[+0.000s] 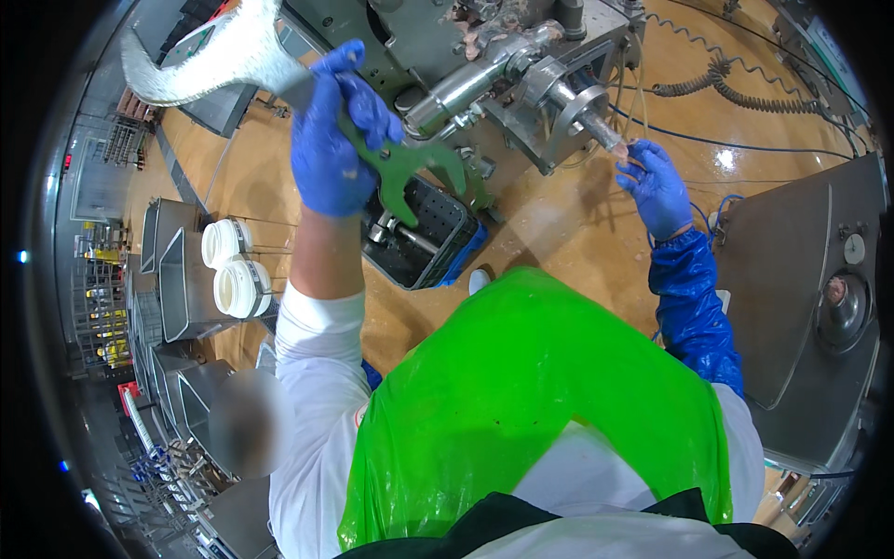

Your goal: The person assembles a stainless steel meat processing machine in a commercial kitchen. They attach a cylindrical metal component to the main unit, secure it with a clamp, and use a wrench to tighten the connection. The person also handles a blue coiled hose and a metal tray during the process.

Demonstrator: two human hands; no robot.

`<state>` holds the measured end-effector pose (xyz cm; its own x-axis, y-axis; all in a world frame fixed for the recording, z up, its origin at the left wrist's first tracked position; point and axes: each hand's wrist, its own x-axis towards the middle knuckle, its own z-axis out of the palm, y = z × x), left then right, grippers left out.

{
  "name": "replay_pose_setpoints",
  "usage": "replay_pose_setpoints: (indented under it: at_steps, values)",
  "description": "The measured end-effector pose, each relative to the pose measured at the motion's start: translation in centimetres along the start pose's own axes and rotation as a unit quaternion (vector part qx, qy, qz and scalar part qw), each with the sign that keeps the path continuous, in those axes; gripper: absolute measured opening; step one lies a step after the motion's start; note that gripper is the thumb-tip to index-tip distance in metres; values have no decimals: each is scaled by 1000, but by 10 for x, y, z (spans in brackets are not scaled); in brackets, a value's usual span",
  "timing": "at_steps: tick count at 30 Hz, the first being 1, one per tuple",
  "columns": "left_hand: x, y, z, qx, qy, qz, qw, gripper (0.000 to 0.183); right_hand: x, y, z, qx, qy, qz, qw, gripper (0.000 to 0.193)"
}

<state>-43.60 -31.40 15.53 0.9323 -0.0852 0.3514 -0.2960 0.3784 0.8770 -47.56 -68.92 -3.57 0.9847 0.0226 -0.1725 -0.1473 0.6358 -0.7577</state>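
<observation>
My left hand (pixel 337 140), in a blue glove, is raised and closed around a large spanner. Its wide silver jaw (pixel 219 61) points to the upper left, and a smaller green jaw (pixel 410 168) sticks out on the other side of the hand. Whether these are one tool or two, the hand hides. At the right, my gloved right hand (pixel 657 189) has bent fingers at the tip of a metal stuffing nozzle (pixel 587 116), where pink meat shows; what they pinch is too small to make out. The nozzle juts from a steel machine (pixel 512 70) with meat scraps on it.
Below the machine sits a black crate (pixel 424 233) with metal parts inside. White buckets (pixel 242 289) and steel bins (pixel 177 279) stand at the left. A steel cabinet (pixel 792 270) is close on the right. Coiled cable (pixel 773 102) and hoses run behind my right hand.
</observation>
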Motion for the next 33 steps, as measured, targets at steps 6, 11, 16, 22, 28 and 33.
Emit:
replay_pose_setpoints:
  at_steps: [6, 11, 16, 22, 28, 33]
  values:
    - [-7, 24, -46, 242, 25, 39, 969, 48, -31, -13, -49, -207, 21, -107, 972, 37]
    - [-56, -14, -136, 209, 275, -170, 923, 36, -63, -22, -104, -122, 178, -86, 973, 31]
    - [-54, -99, -274, 422, 292, -219, 830, 41, -41, -30, -59, -284, 231, -172, 915, 21]
    - [17, -160, -333, 635, 96, -263, 720, 47, -41, 12, 64, -583, -45, -300, 754, 11]
    - [113, -219, -371, 673, 20, -274, 687, 52, 43, 191, 71, -606, -62, 50, 792, 42]
    - [193, -256, -363, 666, -7, -230, 710, 52, 114, 324, 75, -611, 67, 99, 783, 76]
